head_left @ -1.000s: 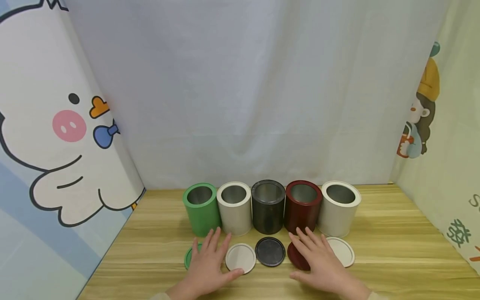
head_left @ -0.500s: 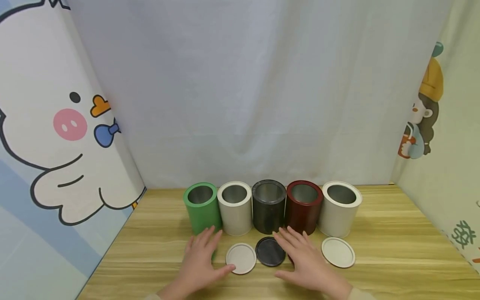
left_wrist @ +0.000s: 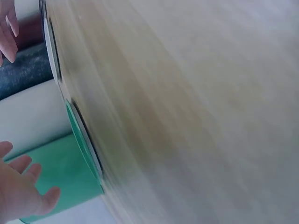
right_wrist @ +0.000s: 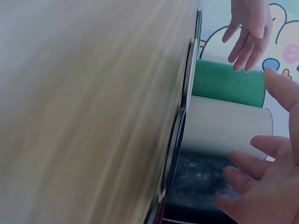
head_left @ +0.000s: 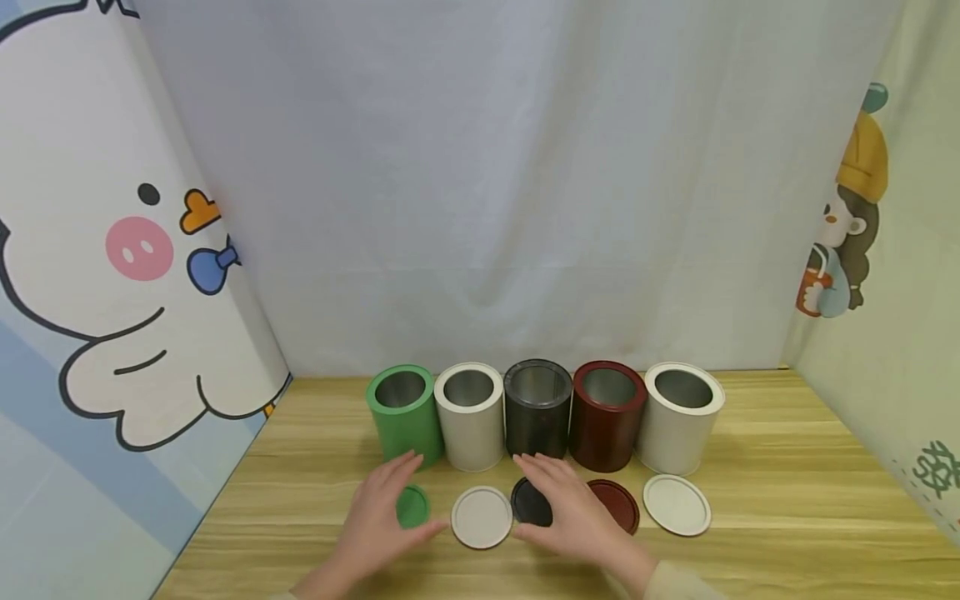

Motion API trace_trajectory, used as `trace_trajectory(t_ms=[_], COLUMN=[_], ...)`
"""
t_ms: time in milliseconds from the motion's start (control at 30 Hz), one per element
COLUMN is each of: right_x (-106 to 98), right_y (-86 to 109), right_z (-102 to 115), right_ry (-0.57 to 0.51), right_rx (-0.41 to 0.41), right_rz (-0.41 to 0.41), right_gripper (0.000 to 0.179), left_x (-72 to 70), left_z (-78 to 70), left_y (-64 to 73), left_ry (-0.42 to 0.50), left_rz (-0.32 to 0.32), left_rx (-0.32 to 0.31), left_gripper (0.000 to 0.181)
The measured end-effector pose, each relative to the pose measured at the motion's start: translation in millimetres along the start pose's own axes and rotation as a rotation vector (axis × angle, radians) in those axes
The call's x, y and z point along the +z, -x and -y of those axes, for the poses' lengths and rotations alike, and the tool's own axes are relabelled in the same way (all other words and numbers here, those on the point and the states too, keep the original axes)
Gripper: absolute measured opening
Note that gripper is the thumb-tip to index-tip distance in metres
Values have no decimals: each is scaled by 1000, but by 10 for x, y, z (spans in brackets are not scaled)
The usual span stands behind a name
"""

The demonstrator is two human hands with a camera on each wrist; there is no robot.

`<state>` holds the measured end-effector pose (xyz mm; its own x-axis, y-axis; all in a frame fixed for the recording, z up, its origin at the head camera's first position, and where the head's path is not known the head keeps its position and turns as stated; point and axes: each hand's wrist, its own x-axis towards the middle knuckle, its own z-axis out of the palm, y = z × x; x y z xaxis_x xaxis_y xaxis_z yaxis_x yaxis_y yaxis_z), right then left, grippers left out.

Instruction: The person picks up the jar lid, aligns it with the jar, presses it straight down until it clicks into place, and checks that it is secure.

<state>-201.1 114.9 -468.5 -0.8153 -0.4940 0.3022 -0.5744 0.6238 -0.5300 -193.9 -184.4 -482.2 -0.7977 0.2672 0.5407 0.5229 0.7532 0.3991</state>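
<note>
My left hand (head_left: 375,521) hovers by the green lid (head_left: 412,506), its fingers spread and holding nothing. Over the black lid (head_left: 530,503) is my right hand (head_left: 573,512), also with loose, spread fingers and partly covering that lid. Between the hands a white lid (head_left: 482,517) lies flat. To the right are the dark red lid (head_left: 617,505) and a second white lid (head_left: 677,505). Behind them stands a row of open cans: green (head_left: 408,425), white (head_left: 471,425), black (head_left: 536,425), dark red (head_left: 606,429) and white (head_left: 677,429). In the left wrist view the green can (left_wrist: 65,172) is beyond my fingers.
The wooden table (head_left: 787,483) reaches back to a pale grey curtain (head_left: 480,208). A cartoon-printed panel (head_left: 75,292) rises along the left side. Another printed panel (head_left: 900,333) stands on the right.
Both hands have moved to the left. The right hand has passed from the dark red lid to the black one, uncovering the red lid. More of the green lid shows. The cans have stayed put.
</note>
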Motion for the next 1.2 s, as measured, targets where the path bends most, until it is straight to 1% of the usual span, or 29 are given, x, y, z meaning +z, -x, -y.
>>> trace_trajectory(t_ms=[100,167,367,667,867,967,1200], right_x=[37,63,152,363,402,404,415], right_y=[-69,-116,-227,-344,-403,-423,-466], right_z=[29,48,93,117,123,131,190], right_ry=[-62,-97,-124,-105,-83,-61,-19], right_rx=[23,21,-22,-66,-71,-73,-83], right_rz=[26,35,58,92,120,133,177], right_gripper=[78,78,77,78,78,78,80], left_x=[-22,-34,-76,-150,-178,-170,-146], left_z=[54,99,225,384,449,484,542], left_y=[22,32,49,92,99,101,100], left_ry=[24,23,33,58,57,44,10], left_rz=[3,6,37,98,138,147,137], left_rx=[12,20,13,-14,-16,-1,59], left_gripper=[84,84,85,86,86,87,88])
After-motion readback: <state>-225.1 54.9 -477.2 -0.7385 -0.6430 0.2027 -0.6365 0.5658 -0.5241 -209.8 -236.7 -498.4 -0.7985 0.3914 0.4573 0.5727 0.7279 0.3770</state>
